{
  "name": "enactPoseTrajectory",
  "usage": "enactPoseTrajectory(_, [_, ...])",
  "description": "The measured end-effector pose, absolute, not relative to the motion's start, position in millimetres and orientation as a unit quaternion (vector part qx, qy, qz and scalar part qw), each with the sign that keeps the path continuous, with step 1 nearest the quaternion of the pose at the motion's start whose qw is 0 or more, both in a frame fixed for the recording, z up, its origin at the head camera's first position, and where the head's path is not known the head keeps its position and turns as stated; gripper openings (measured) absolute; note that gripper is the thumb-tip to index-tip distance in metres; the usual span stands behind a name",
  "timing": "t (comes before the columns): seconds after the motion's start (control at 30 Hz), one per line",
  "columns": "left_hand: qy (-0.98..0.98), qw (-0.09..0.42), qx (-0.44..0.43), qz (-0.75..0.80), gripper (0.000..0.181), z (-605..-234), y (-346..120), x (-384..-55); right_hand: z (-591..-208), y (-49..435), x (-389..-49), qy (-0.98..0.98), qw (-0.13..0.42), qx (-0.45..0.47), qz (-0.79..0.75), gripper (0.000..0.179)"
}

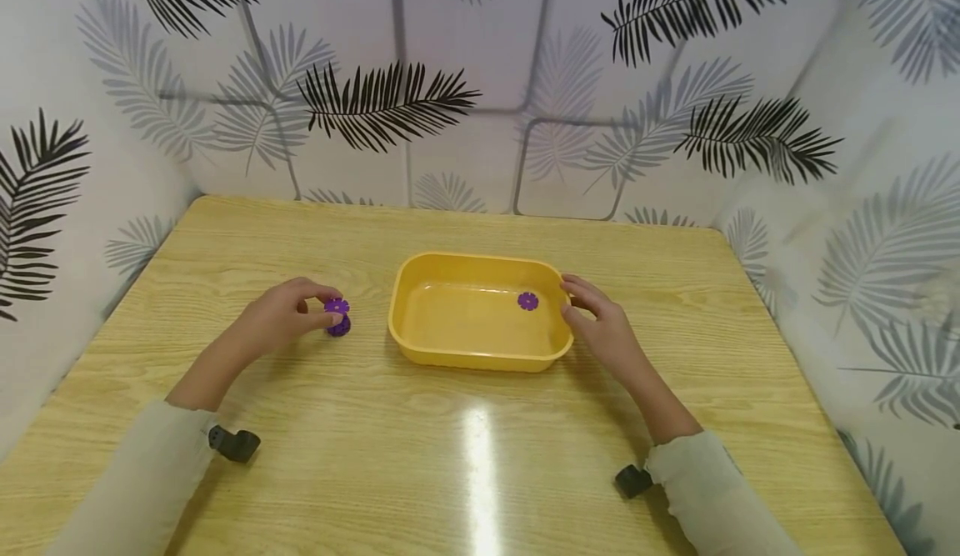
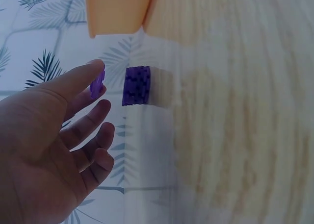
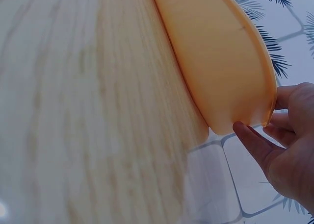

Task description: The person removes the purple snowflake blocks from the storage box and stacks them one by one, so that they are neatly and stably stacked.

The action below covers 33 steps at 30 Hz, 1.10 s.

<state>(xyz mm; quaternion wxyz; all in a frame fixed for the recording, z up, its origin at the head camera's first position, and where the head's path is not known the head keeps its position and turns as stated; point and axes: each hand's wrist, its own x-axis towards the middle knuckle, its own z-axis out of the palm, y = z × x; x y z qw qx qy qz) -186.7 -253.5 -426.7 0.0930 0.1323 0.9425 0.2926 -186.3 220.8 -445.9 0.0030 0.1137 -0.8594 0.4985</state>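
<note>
Between thumb and index finger my left hand (image 1: pixel 285 316) pinches a thin purple flower-shaped disc (image 2: pixel 97 85). Just beyond those fingers, on the table, stands a short stack of purple discs (image 2: pixel 136 86) of the same kind. A yellow rectangular tub (image 1: pixel 480 360) sits at the middle of the table, with one purple flower disc (image 1: pixel 528 301) lying inside near its right end. At that right end, my right hand (image 1: pixel 609 329) grips the tub's rim, the thumb against the outer wall and fingers over the edge.
The wood-grain table (image 1: pixel 360 473) carries a bright light reflection toward the front. Behind it and at both sides rise walls with a leaf pattern (image 1: pixel 465 164). A small black device (image 1: pixel 238 446) is strapped at the left wrist, another black device (image 1: pixel 633 481) at the right.
</note>
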Motion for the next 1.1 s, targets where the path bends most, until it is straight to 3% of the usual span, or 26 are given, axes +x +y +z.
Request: enactPoseTrajectory(1.1, [0.944, 0.108, 0.136, 0.281, 0.047, -442, -258, -192, -444, 220, -185, -0.86, -0.004, 0.111, 0.498, 0.046])
